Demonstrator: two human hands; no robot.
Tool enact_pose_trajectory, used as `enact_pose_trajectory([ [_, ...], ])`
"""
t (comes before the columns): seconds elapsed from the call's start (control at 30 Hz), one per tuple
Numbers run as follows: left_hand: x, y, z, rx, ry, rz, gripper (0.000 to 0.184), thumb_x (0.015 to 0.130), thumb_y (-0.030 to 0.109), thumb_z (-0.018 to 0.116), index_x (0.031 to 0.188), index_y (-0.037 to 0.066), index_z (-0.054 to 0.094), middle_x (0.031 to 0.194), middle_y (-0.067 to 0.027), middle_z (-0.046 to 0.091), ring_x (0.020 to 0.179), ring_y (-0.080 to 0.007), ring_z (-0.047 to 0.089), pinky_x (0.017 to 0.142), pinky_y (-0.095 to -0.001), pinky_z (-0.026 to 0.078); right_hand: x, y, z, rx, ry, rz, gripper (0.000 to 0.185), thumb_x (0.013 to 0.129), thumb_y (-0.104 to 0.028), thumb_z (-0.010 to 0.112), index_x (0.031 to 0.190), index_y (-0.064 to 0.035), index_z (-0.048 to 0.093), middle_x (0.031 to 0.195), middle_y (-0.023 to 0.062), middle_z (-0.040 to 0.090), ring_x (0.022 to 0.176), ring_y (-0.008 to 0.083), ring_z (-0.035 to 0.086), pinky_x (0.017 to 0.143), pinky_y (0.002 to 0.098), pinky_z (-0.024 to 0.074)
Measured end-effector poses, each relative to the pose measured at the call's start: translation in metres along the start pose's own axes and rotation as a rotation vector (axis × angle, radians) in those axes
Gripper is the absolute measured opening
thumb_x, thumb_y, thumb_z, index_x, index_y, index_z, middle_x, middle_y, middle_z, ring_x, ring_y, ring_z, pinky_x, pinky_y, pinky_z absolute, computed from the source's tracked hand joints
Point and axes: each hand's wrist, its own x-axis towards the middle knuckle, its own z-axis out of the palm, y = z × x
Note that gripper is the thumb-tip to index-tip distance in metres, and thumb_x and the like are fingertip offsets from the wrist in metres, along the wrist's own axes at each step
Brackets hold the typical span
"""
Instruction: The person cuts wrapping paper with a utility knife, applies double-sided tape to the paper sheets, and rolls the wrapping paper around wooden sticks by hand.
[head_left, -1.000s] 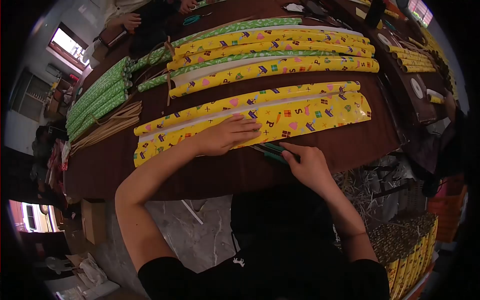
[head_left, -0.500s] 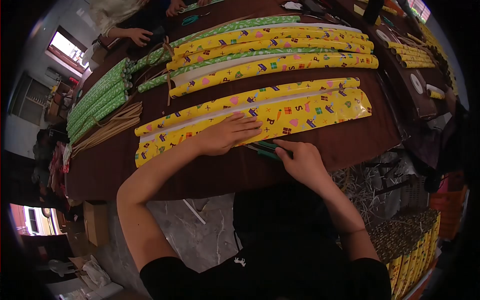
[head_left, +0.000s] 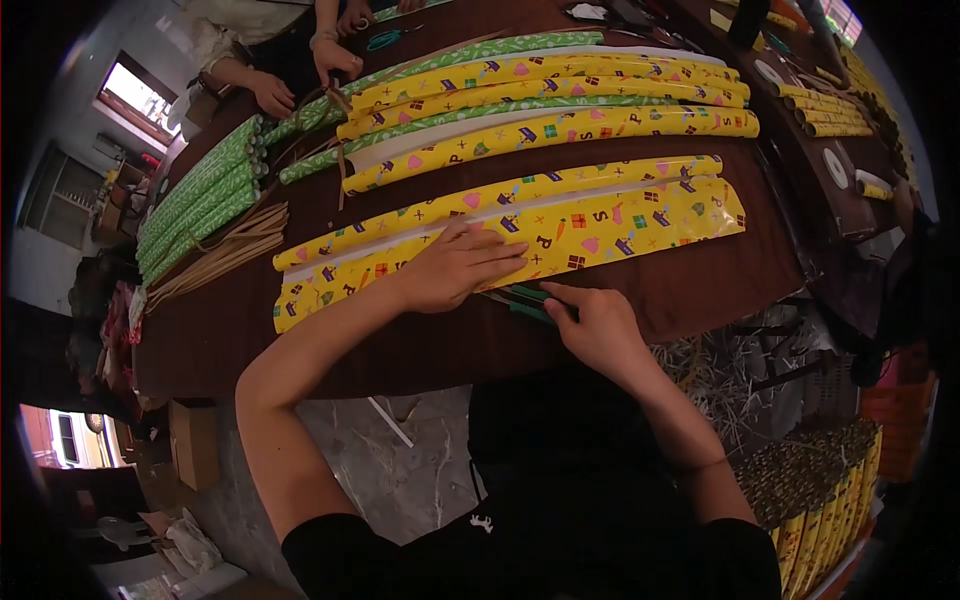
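So the left hand (head_left: 460,266) is palm-down and spread flat on the yellow sheet (head_left: 622,218), gripping nothing, forearm coming in from 7 o'clock. The right hand (head_left: 603,326), at its 4 o'clock, is closed round the green scissors (head_left: 526,301), blades aimed about 10 o'clock at the sheet's near edge; can't tell if they're under it. Brown tablecloth (head_left: 700,285) shows from there to the table edge at 6 o'clock. Wrapped rolls (head_left: 560,130) crowd 12 o'clock.
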Motion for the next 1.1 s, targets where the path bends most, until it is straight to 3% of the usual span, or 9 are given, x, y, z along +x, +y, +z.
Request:
enact_pose_trajectory([
  [0.17, 0.001, 0.001, -0.005, 0.05, 0.016, -0.019, 0.053, 0.091, 0.013, 0.054, 0.142, 0.023, 0.047, 0.143, -0.01, 0.043, 0.122, -0.031, 0.045, 0.106, -0.0467, 0.03, -0.001, 0.003, 0.003, -0.038, -0.002, -0.023, 0.028, 0.09, -0.025, 0.061, 0.109, -0.0083, 0.072, 0.07, 0.0146, 0.067, 0.069, 0.0315, 0.066, 0.07, 0.0421, 0.0456],
  [0.3, 0.002, 0.003, -0.013, -0.053, -0.087, -0.083, 0.052, 0.092, 0.014, 0.054, 0.143, 0.024, 0.046, 0.138, -0.0118, 0.043, 0.123, -0.0311, 0.044, 0.107, -0.0467, 0.029, -0.003, 0.003, 0.006, -0.048, 0.023, -0.039, 0.027, 0.089, -0.025, 0.061, 0.109, -0.0089, 0.072, 0.068, 0.0138, 0.067, 0.067, 0.0308, 0.065, 0.068, 0.042, 0.044],
  [0.4, 0.0, 0.003, -0.018, -0.001, -0.088, -0.052, 0.051, 0.092, 0.013, 0.054, 0.142, 0.019, 0.047, 0.139, -0.0142, 0.045, 0.125, -0.0319, 0.045, 0.108, -0.047, 0.031, -0.003, 0.003, 0.006, -0.047, 0.028, -0.034, 0.027, 0.089, -0.025, 0.061, 0.109, -0.0091, 0.072, 0.067, 0.0133, 0.067, 0.067, 0.0306, 0.065, 0.067, 0.042, 0.0435],
  [0.47, -0.008, 0.0, -0.02, -0.28, -0.006, -0.179, 0.054, 0.089, 0.007, 0.058, 0.141, 0.014, 0.046, 0.143, -0.0128, 0.045, 0.13, -0.0319, 0.044, 0.109, -0.0478, 0.033, -0.003, 0.003, 0.006, -0.065, 0.022, -0.032, 0.027, 0.089, -0.024, 0.061, 0.109, -0.0091, 0.072, 0.067, 0.0133, 0.067, 0.067, 0.0306, 0.065, 0.067, 0.042, 0.0432],
  [0.5, -0.012, 0.0, -0.022, -0.277, -0.008, -0.181, 0.054, 0.089, 0.007, 0.058, 0.141, 0.014, 0.046, 0.143, -0.0128, 0.045, 0.13, -0.0319, 0.044, 0.109, -0.0478, 0.033, -0.003, 0.004, 0.006, -0.062, 0.023, -0.035, 0.027, 0.089, -0.024, 0.061, 0.109, -0.0091, 0.072, 0.067, 0.0133, 0.067, 0.067, 0.0306, 0.065, 0.067, 0.042, 0.0432],
  [0.6, -0.032, -0.002, -0.025, -0.168, 0.093, -0.036, 0.048, 0.09, 0.009, 0.057, 0.137, 0.01, 0.05, 0.142, -0.0138, 0.049, 0.131, -0.0321, 0.046, 0.109, -0.0457, 0.036, -0.003, 0.006, 0.008, -0.064, 0.041, -0.051, 0.027, 0.089, -0.023, 0.062, 0.109, -0.0093, 0.072, 0.067, 0.0133, 0.066, 0.067, 0.0305, 0.065, 0.067, 0.0419, 0.0431],
  [0.77, -0.055, -0.003, -0.02, 0.067, -0.042, -0.049, 0.049, 0.091, 0.005, 0.054, 0.139, 0.012, 0.049, 0.149, -0.0077, 0.043, 0.139, -0.0269, 0.038, 0.114, -0.0451, 0.03, -0.003, -0.005, -0.002, -0.048, -0.039, 0.032, 0.027, 0.09, -0.023, 0.061, 0.11, -0.0092, 0.072, 0.067, 0.013, 0.066, 0.067, 0.0312, 0.064, 0.069, 0.0413, 0.0436],
  [1.1, -0.055, -0.007, -0.013, -0.056, -0.092, -0.093, 0.053, 0.094, 0.006, 0.046, 0.146, 0.015, 0.041, 0.154, -0.0064, 0.036, 0.144, -0.0249, 0.031, 0.118, -0.0453, 0.023, -0.002, -0.005, 0.009, 0.01, 0.043, -0.015, 0.027, 0.09, -0.023, 0.062, 0.11, -0.0078, 0.071, 0.07, 0.015, 0.067, 0.067, 0.0333, 0.064, 0.07, 0.0411, 0.0458],
])
